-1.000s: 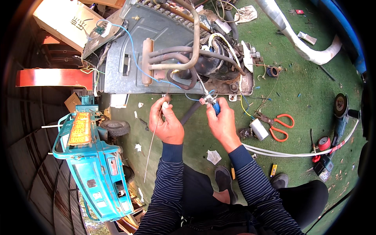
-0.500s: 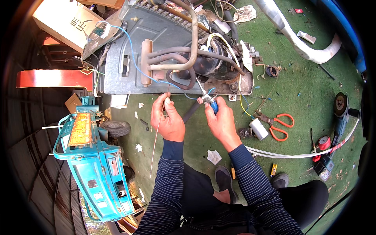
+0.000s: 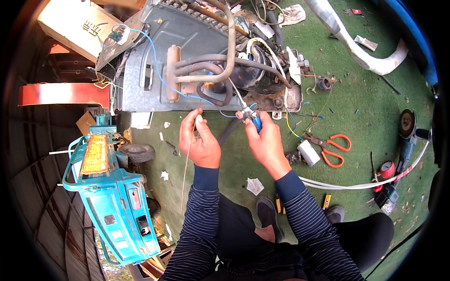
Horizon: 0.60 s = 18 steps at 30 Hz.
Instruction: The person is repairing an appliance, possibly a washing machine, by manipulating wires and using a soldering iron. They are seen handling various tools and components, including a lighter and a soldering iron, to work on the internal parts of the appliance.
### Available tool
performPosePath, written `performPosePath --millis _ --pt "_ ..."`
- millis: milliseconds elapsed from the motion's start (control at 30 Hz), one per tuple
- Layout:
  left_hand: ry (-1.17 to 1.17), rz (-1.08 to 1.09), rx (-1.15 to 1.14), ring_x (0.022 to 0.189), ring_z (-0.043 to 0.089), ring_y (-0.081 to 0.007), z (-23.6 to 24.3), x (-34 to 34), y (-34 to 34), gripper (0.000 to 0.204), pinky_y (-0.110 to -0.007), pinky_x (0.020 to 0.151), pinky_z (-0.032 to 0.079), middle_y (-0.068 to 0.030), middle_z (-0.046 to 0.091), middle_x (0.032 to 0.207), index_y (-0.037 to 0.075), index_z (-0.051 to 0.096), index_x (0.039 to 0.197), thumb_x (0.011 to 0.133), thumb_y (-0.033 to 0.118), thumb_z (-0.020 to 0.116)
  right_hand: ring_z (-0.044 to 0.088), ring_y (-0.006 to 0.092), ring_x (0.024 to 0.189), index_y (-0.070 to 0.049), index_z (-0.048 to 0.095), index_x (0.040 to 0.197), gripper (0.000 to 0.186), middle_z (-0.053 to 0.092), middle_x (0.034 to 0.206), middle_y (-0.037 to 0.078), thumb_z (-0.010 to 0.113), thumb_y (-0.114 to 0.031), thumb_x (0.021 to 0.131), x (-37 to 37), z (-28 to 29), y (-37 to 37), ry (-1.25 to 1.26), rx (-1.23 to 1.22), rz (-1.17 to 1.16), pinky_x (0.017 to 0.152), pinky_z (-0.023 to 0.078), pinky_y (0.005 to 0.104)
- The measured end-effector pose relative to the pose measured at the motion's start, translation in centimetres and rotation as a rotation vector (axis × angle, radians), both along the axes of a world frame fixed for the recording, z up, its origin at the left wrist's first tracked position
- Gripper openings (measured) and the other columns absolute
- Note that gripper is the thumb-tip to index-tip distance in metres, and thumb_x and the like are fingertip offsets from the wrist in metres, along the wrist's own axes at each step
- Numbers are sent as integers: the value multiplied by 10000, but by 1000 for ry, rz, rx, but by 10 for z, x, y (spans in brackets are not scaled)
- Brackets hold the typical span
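My left hand (image 3: 200,143) pinches a thin copper-coloured rod (image 3: 184,182). Its long end hangs toward the floor, and the short upper end points at the pipes. In my right hand (image 3: 267,147) is a small torch (image 3: 256,122) with a blue body, a red knob and a slim metal nozzle (image 3: 238,94) aimed up at the pipework. I cannot make out a clear flame. Bent copper pipes (image 3: 206,78) with a fat cylinder (image 3: 173,72) rise over a grey metal panel (image 3: 136,96), next to a black compressor (image 3: 258,77).
Orange-handled scissors (image 3: 335,150) and a white capacitor (image 3: 308,153) lie on the green floor at right. Farther right are an angle grinder (image 3: 407,133), a red gauge (image 3: 387,169) and a pale hose (image 3: 347,187). A blue wire (image 3: 154,51) crosses the panel. A turquoise truck (image 3: 117,206) stands left.
The torch nozzle has moved slightly up and left and now shows more of its length against the pipes. My left hand keeps its pinch on the rod, nearly still.
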<state>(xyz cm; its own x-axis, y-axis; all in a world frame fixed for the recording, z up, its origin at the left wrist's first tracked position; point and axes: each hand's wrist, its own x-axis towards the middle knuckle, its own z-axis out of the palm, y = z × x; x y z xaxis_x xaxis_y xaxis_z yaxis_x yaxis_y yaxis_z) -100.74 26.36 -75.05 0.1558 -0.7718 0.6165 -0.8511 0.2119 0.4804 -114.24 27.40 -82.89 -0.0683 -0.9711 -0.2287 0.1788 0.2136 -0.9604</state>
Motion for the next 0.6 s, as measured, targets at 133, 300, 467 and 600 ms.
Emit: performPosePath --millis 133,300,467,600 --pt "-123 -123 -47 884 674 -180 0 15 26 211 -279 732 568 -164 702 1123 -50 642 1182 996 4 558 616 329 533 14 572 950 221 578 606 195 655 -191 942 -6 -19 21 90 -11 -32 537 462 429" --pt "-57 -193 -76 886 671 -216 20 45 70 175 -300 759 578 -223 673 1085 -65 620 1124 982 -14 530 573 103 602 15 574 1009 127 676 740 65 649 -59 937 -37 -54 59 41 -133 -158 565 485 313" --pt "251 28 -129 895 642 -185 34 66 83 192 -320 843 537 -200 667 1148 -47 613 1154 997 7 518 426 25 600 -38 546 1115 146 504 750 -60 603 -149 1039 -85 -32 69 -79 -49 -372 526 353 214" --pt "209 -96 -64 887 634 -182 86 69 67 196 -312 833 532 -194 668 1156 -42 619 1168 1001 8 530 347 9 563 -69 486 1191 175 418 723 -78 531 -184 1067 -142 49 59 -85 -66 -317 486 276 200"
